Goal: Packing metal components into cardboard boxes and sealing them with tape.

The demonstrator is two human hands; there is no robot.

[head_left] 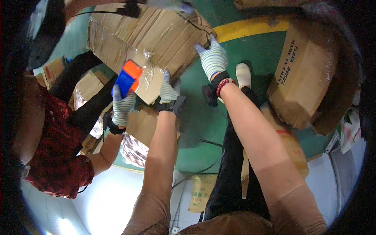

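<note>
Both gloved hands, left [169,92] and right [213,58], press flat and wide on the cardboard box [152,35]; at nine o'clock, a co-worker's hand [122,107] grips a tape dispenser [128,78].

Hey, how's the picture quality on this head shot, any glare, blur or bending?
Head view: strong fisheye bending, dark rim at the corners; the yellow floor line curves. Washed-out glare on the white surface at lower left. Left hand and right hand on the cardboard box look fairly sharp; a co-worker's orange and blue tape dispenser is slightly soft.
</note>
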